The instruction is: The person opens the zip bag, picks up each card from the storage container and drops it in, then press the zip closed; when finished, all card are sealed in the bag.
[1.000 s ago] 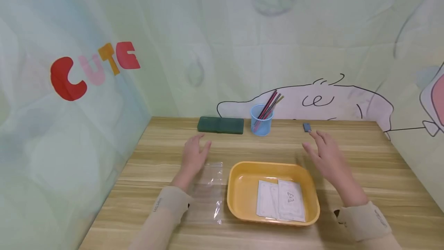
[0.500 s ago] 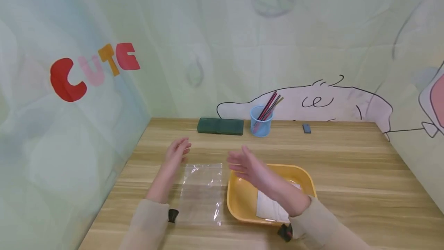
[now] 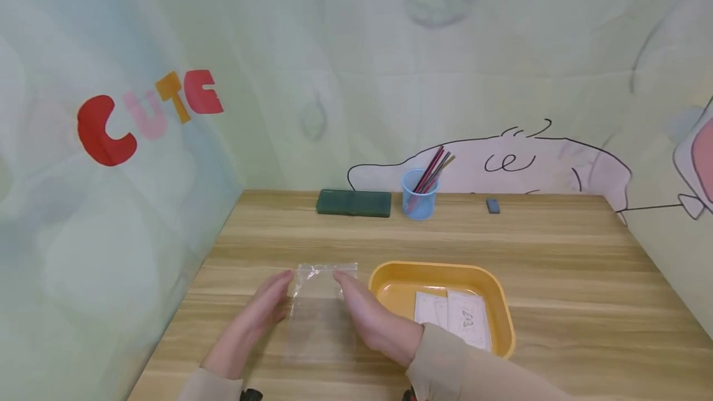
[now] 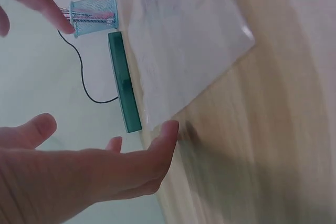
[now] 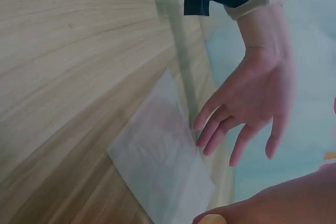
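A clear plastic bag point(image 3: 319, 320) lies flat on the wooden table point(image 3: 557, 277), left of the yellow tray point(image 3: 440, 271). My left hand point(image 3: 266, 303) lies along the bag's left edge with straight fingers, its fingertips at the far left corner. In the left wrist view the left hand point(image 4: 115, 174) touches a corner of the bag point(image 4: 184, 40). My right hand point(image 3: 361, 307) reaches across in front of the tray and rests along the bag's right edge, fingers straight. Neither hand holds anything. The right wrist view shows the left hand point(image 5: 252, 98) spread above the bag point(image 5: 163, 166).
The tray holds two white paper cards point(image 3: 453, 320). At the back of the table stand a dark green case point(image 3: 353, 202), a blue cup point(image 3: 419, 202) with several sticks, and a small grey-blue block point(image 3: 492, 205). Fabric walls close in the left, back and right sides.
My right hand swung from the tray's right side across to the bag's right edge, uncovering the cards. My left hand drew back toward me and settled at the bag's left edge.
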The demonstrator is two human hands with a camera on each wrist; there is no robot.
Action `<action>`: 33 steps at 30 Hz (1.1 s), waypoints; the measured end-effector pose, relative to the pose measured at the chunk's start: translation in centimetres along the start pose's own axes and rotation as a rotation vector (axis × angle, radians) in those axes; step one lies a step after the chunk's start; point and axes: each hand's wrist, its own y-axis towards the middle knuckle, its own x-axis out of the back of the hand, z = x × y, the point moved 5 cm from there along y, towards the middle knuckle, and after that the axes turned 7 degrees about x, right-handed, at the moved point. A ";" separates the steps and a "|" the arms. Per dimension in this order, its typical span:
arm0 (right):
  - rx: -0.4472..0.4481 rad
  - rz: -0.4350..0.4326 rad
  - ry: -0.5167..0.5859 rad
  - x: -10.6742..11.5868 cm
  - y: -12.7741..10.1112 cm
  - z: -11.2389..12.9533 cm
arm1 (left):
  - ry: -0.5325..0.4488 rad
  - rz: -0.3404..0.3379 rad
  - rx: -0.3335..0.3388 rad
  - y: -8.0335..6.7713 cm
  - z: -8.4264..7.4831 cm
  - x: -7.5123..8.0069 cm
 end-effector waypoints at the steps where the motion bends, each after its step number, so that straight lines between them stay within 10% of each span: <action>1: 0.007 -0.019 -0.018 -0.1 0.2 0.0 | -0.007 0.006 0.004 -0.2 0.3 0.0; 10: 0.017 -0.071 -0.208 -0.4 1.8 -0.5 | -0.044 0.012 0.026 -1.4 1.2 -0.1; 33: -0.005 -0.091 -0.082 -0.1 0.9 -0.6 | -0.118 -0.132 0.063 -0.7 3.0 3.0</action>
